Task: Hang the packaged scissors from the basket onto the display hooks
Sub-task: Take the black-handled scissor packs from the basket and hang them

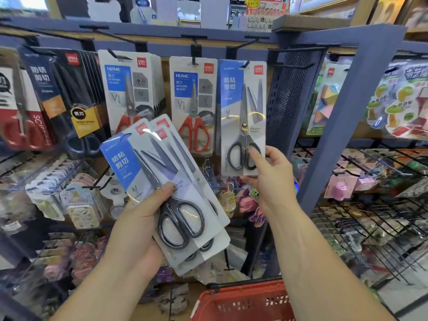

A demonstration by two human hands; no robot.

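Gripping stack (148, 163) of scissor packs in left hand (139, 228), thumb across front one, fanned and tilted, low in front of shelf. Pinching one pack (240, 107) at bottom edge with right hand (275, 179), thumb on scissor handles. Held upright, top hole right at tip of black hook (245, 64). Just beside red scissors (193, 107) hanging on next hook. Red basket (243, 304) down below, between arms.

Single pack (243, 117) and fanned packs (162, 181): pale grey cards with a blue left band, a red logo square and dark grey scissor handles. Neighbouring hung packs (193, 105): white, blue label, red handles; far-left packs (69, 96): black with a yellow patch. Basket (243, 295): red; shelf frame (356, 100): blue-grey.
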